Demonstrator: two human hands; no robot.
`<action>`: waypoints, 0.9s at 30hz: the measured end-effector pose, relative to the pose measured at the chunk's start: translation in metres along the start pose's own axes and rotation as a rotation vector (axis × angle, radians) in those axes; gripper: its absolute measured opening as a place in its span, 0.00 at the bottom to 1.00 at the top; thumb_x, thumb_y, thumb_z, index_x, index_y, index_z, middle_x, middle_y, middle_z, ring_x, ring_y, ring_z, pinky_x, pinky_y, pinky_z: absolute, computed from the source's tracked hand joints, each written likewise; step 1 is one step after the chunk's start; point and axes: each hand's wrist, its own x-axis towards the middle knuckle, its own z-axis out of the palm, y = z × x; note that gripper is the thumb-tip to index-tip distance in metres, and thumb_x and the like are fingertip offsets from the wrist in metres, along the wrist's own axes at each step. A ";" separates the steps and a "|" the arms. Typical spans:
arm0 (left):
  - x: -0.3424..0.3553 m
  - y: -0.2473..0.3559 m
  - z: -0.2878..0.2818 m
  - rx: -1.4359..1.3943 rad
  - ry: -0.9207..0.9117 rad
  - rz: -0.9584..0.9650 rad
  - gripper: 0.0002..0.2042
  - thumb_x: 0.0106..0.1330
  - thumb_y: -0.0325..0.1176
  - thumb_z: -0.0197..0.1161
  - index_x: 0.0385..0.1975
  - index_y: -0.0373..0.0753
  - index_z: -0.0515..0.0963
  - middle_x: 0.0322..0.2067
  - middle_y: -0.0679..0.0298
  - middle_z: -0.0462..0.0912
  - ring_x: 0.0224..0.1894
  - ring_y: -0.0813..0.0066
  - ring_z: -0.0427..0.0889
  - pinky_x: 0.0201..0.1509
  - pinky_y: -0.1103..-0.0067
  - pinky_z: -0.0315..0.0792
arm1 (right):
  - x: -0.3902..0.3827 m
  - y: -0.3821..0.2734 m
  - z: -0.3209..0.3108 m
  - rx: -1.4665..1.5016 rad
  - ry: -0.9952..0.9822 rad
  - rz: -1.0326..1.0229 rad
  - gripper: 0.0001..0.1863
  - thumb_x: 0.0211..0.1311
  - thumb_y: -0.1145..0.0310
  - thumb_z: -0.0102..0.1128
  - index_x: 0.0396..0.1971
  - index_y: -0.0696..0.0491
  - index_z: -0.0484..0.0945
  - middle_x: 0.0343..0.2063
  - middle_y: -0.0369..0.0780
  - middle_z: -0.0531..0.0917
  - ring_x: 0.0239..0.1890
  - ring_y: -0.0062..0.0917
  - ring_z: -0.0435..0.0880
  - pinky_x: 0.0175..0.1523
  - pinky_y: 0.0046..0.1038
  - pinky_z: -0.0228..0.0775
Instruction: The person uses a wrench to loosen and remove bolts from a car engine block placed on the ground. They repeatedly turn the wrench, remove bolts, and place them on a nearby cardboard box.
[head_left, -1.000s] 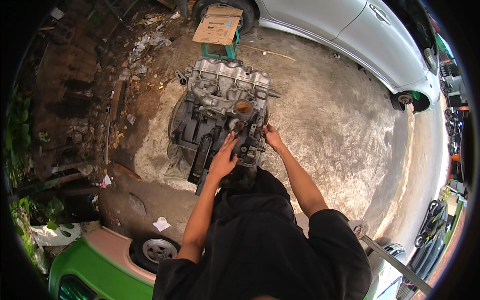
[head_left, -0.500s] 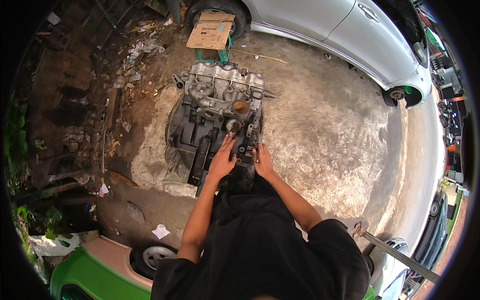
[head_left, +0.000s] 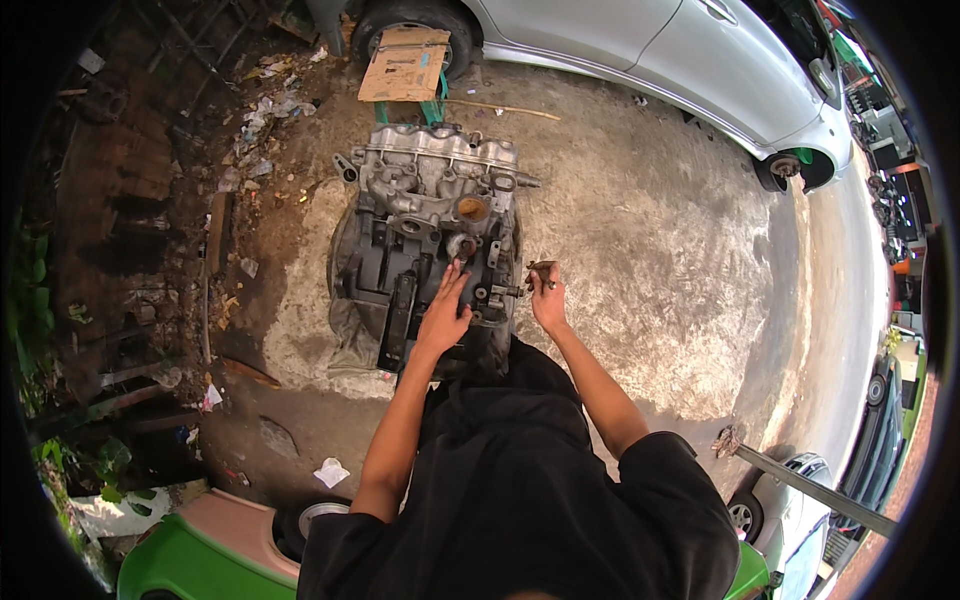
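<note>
On worn, pale grey concrete floor, directly before the person, stood a bulky engine of dark grey and dull silver cast metal. Judged handling: very heavy, rigid, probably slick wherever oily; thick castings looked the soundest hold, slim side fittings the weakest. Left hand: laid over the near part of the engine, fingers extended, clamped on nothing visible; fingertips beside a small round fitting. Right hand: just off the engine's right side, fingers pinched around a small, dark, slender object, kind and material unclear. Hands apart.
</note>
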 end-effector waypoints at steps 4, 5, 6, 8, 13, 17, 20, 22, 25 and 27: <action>0.000 0.002 -0.002 -0.009 -0.017 -0.029 0.34 0.65 0.23 0.59 0.74 0.42 0.63 0.81 0.66 0.47 0.82 0.65 0.48 0.73 0.67 0.68 | 0.031 0.002 -0.004 0.070 -0.009 0.088 0.08 0.78 0.71 0.52 0.41 0.62 0.75 0.24 0.44 0.85 0.24 0.29 0.84 0.32 0.33 0.74; 0.000 0.002 -0.002 -0.001 -0.008 -0.015 0.34 0.65 0.23 0.59 0.74 0.42 0.63 0.81 0.66 0.47 0.82 0.65 0.48 0.73 0.67 0.68 | 0.039 0.003 -0.003 0.049 -0.025 0.099 0.09 0.78 0.70 0.52 0.40 0.62 0.76 0.23 0.44 0.85 0.23 0.29 0.84 0.32 0.33 0.74; 0.000 0.003 -0.002 0.003 -0.006 -0.016 0.34 0.65 0.23 0.59 0.74 0.43 0.63 0.81 0.66 0.47 0.82 0.66 0.48 0.73 0.67 0.68 | 0.046 0.006 -0.003 0.022 -0.042 0.125 0.10 0.79 0.70 0.52 0.40 0.62 0.76 0.23 0.44 0.85 0.23 0.28 0.83 0.32 0.33 0.74; 0.000 0.003 -0.003 0.002 -0.010 -0.027 0.34 0.65 0.24 0.59 0.75 0.44 0.63 0.81 0.67 0.47 0.82 0.66 0.48 0.73 0.67 0.68 | 0.060 0.013 -0.001 0.058 -0.103 0.195 0.16 0.80 0.65 0.51 0.36 0.61 0.79 0.21 0.43 0.84 0.23 0.28 0.83 0.32 0.32 0.73; 0.000 0.005 -0.003 0.023 -0.016 -0.054 0.34 0.65 0.24 0.59 0.74 0.44 0.64 0.81 0.67 0.48 0.82 0.67 0.48 0.72 0.67 0.68 | 0.081 0.033 0.011 0.120 -0.282 0.311 0.21 0.83 0.57 0.46 0.37 0.59 0.80 0.17 0.35 0.75 0.18 0.21 0.69 0.26 0.28 0.61; -0.001 0.008 -0.004 -0.021 0.007 -0.049 0.33 0.65 0.24 0.58 0.74 0.45 0.64 0.81 0.67 0.50 0.81 0.67 0.48 0.72 0.67 0.68 | 0.089 0.043 0.019 0.074 -0.334 0.365 0.23 0.82 0.54 0.48 0.35 0.59 0.79 0.17 0.35 0.75 0.18 0.21 0.69 0.26 0.28 0.61; -0.002 0.009 -0.005 -0.037 0.016 -0.050 0.33 0.65 0.24 0.58 0.74 0.45 0.65 0.80 0.66 0.50 0.81 0.66 0.49 0.73 0.67 0.68 | 0.094 0.052 0.028 0.061 -0.367 0.357 0.24 0.82 0.53 0.48 0.34 0.58 0.78 0.17 0.35 0.75 0.18 0.21 0.70 0.25 0.28 0.61; -0.002 0.009 -0.005 -0.055 0.019 -0.057 0.33 0.65 0.24 0.58 0.73 0.46 0.65 0.80 0.66 0.50 0.81 0.66 0.49 0.73 0.67 0.68 | 0.097 0.058 0.033 0.039 -0.395 0.362 0.25 0.82 0.51 0.48 0.35 0.60 0.79 0.19 0.39 0.78 0.21 0.25 0.74 0.28 0.30 0.64; -0.001 0.009 -0.005 -0.064 0.026 -0.054 0.33 0.65 0.23 0.58 0.73 0.45 0.66 0.80 0.66 0.51 0.81 0.67 0.49 0.74 0.67 0.67 | 0.101 0.062 0.036 0.011 -0.449 0.377 0.26 0.81 0.50 0.48 0.36 0.61 0.80 0.22 0.43 0.82 0.24 0.29 0.80 0.32 0.33 0.69; -0.001 0.009 -0.005 -0.065 0.032 -0.054 0.33 0.65 0.23 0.58 0.73 0.45 0.66 0.80 0.65 0.51 0.81 0.67 0.49 0.75 0.68 0.66 | 0.101 0.060 0.034 0.026 -0.473 0.419 0.25 0.82 0.52 0.49 0.34 0.59 0.78 0.18 0.36 0.76 0.19 0.21 0.72 0.26 0.28 0.62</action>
